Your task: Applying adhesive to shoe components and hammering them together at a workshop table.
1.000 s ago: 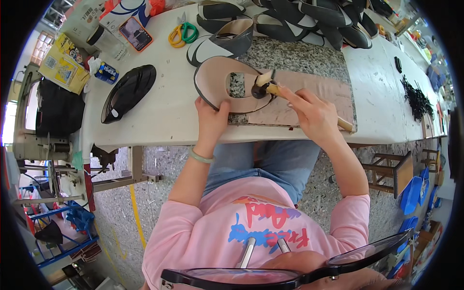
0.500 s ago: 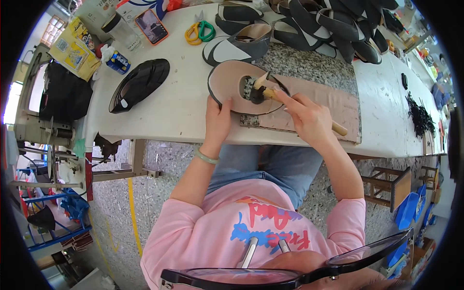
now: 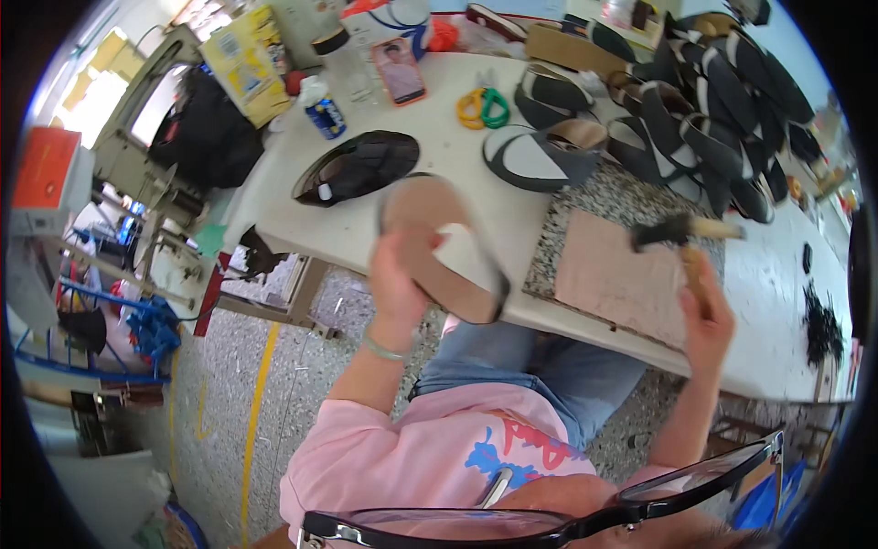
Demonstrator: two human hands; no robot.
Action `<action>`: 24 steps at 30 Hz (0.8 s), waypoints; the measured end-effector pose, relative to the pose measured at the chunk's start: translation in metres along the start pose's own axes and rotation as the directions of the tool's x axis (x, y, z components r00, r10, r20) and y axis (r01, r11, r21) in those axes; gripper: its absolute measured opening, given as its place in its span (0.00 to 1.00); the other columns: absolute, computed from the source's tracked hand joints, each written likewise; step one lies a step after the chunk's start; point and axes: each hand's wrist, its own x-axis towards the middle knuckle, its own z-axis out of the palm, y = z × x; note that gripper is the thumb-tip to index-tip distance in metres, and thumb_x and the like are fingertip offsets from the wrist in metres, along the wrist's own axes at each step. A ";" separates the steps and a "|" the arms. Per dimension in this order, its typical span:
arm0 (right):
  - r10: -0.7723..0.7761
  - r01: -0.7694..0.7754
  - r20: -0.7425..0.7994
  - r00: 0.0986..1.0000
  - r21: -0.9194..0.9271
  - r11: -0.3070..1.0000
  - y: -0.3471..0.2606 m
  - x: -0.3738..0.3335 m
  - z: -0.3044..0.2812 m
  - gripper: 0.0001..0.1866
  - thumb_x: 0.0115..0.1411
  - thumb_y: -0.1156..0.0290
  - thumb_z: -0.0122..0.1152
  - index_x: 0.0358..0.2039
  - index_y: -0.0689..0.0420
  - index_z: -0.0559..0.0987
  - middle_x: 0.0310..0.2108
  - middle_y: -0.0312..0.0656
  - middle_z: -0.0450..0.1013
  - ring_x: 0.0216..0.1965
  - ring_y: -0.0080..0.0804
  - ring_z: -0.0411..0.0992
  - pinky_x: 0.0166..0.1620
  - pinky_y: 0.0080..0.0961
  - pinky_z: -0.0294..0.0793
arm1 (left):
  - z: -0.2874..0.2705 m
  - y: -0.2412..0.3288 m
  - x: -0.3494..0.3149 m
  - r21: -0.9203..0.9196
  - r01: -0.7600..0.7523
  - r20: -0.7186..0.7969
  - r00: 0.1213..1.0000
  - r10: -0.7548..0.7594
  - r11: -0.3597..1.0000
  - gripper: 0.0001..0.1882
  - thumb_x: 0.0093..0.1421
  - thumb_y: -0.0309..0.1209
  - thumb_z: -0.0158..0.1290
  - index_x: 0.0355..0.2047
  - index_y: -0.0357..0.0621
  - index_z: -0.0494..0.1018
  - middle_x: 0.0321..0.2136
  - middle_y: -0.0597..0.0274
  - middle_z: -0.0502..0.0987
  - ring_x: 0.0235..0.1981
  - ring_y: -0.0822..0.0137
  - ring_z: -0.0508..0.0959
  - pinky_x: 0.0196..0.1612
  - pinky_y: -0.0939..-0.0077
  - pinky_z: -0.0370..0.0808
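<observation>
A shoe upper, beige lining outward with a dark edge and an oval opening, is gripped by my left hand. It is tilted over the table's front edge and blurred by motion. My right hand is wrapped round the wooden handle of a hammer, raised over the right part of a pinkish-beige board. That board lies on a speckled granite slab. A black shoe upper with a small white tag rests on the table beyond my left hand.
Many black-and-white shoe uppers are heaped at the far right. Yellow-and-green-handled scissors, a phone, a glass jar and a blue can stand or lie farther back. Black scraps lie at the right edge; a sewing machine is at left.
My left hand has lifted the shoe upper off the board and swung it left. My right hand has moved the hammer right, away from the upper. The whole view has shifted too.
</observation>
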 end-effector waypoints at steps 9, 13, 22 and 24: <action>0.291 -0.373 -0.445 0.847 -0.108 0.922 0.143 -0.015 -0.136 0.28 0.61 0.73 0.59 0.62 0.46 0.67 0.19 0.27 0.65 0.12 0.12 0.52 0.15 0.14 0.51 | -0.068 0.097 0.111 0.910 -0.303 0.397 0.439 0.806 -0.284 0.34 0.54 0.38 0.58 0.58 0.34 0.61 0.57 0.43 0.57 0.56 0.44 0.59 0.58 0.53 0.58; 0.440 -0.513 -0.541 0.717 0.018 0.858 0.194 -0.021 -0.159 0.27 0.59 0.70 0.61 0.60 0.51 0.69 0.20 0.31 0.68 0.10 0.14 0.55 0.12 0.15 0.53 | -0.083 0.034 0.158 0.917 -0.120 0.360 0.657 0.662 -0.380 0.34 0.56 0.46 0.56 0.57 0.38 0.62 0.57 0.45 0.59 0.55 0.44 0.61 0.55 0.47 0.57; 0.242 -0.643 -0.599 0.763 -0.665 0.381 0.193 -0.006 -0.159 0.23 0.57 0.61 0.62 0.50 0.61 0.75 0.37 0.45 0.75 0.37 0.36 0.70 0.41 0.34 0.68 | -0.071 0.014 0.188 0.799 -0.345 0.583 0.649 0.489 -0.493 0.23 0.60 0.49 0.52 0.49 0.47 0.74 0.55 0.47 0.64 0.55 0.42 0.61 0.57 0.44 0.56; 0.090 -0.487 -0.479 0.873 -0.858 0.163 0.183 0.001 -0.163 0.23 0.55 0.63 0.62 0.50 0.60 0.75 0.46 0.48 0.72 0.49 0.44 0.69 0.51 0.39 0.69 | -0.040 0.008 0.174 0.774 -0.287 0.612 0.570 0.549 -0.565 0.23 0.60 0.48 0.52 0.48 0.47 0.74 0.54 0.47 0.65 0.54 0.42 0.62 0.57 0.45 0.56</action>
